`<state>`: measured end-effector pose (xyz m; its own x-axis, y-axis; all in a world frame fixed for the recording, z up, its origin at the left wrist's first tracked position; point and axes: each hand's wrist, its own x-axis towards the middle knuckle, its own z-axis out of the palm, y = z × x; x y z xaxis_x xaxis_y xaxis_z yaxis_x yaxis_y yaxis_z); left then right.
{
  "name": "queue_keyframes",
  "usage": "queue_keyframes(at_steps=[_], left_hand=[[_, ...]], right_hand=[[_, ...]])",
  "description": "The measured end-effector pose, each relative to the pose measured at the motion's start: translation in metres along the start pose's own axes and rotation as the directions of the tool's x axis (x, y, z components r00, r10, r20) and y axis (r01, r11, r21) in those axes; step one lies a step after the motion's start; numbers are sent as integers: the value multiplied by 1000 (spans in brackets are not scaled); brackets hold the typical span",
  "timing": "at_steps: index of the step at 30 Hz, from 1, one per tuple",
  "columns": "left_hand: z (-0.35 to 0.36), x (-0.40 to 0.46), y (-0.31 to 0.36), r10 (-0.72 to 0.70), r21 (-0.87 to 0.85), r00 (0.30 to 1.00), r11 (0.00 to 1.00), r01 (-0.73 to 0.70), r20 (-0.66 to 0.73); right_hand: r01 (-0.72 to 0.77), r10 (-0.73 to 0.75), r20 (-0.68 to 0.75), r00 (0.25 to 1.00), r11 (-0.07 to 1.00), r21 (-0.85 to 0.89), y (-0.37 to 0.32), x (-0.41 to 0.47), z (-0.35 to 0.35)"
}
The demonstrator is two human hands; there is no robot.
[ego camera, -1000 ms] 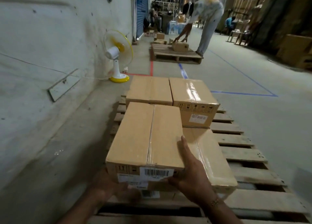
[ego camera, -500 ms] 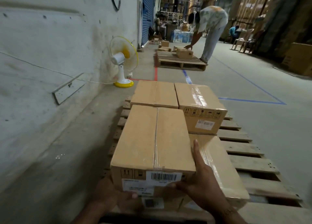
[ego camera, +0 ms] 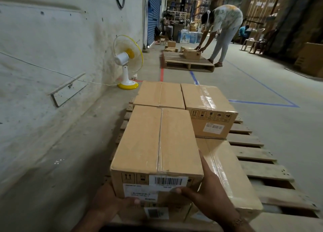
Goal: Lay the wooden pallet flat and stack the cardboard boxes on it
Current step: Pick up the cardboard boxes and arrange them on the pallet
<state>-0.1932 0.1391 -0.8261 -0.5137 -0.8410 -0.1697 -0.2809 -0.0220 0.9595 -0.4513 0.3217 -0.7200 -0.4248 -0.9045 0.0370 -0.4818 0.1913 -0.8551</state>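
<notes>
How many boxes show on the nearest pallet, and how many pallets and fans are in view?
Boxes on near pallet: 5 showing - held box, box beneath it, front-right box, back-left box, back-right box
Pallets: 2 - near pallet, far pallet
Fans: 1 - fan
Total: 8

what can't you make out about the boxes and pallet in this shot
Head view only:
- The held box hides whatever lies beneath it; a lower box peeks out.
- Label print below the barcode: blurred.
- Left hand: fingers hidden behind the box.
- Near edge of the pallet: cut off by the frame's bottom.
</notes>
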Motion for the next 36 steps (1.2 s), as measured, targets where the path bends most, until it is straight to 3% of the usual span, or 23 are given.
queue_keyframes(at_steps=[11, 19, 23, 32, 36], left_hand=[[2, -2, 5, -32, -48, 999, 998, 33, 25], [-6, -13, 15, -39, 46, 997, 998, 37, 60], [-9, -11, 15, -60, 123, 998, 991, 60, -3], [-7, -16, 28, -92, 216, 996, 972, 91, -7], [-8, -13, 25, -101, 228, 995, 969, 100, -9]], right_hand=[[63, -62, 22, 998, 997, -46, 1, 1, 0], [60, -63, -46, 997, 996, -66, -18, -6, -4], [109, -142, -147, 979, 971, -213, -20, -7, -1], [61, -92, -114, 989, 965, -255, -18, -3, -1], [57, -120, -131, 984, 912, -405, -21, -5, 2]])
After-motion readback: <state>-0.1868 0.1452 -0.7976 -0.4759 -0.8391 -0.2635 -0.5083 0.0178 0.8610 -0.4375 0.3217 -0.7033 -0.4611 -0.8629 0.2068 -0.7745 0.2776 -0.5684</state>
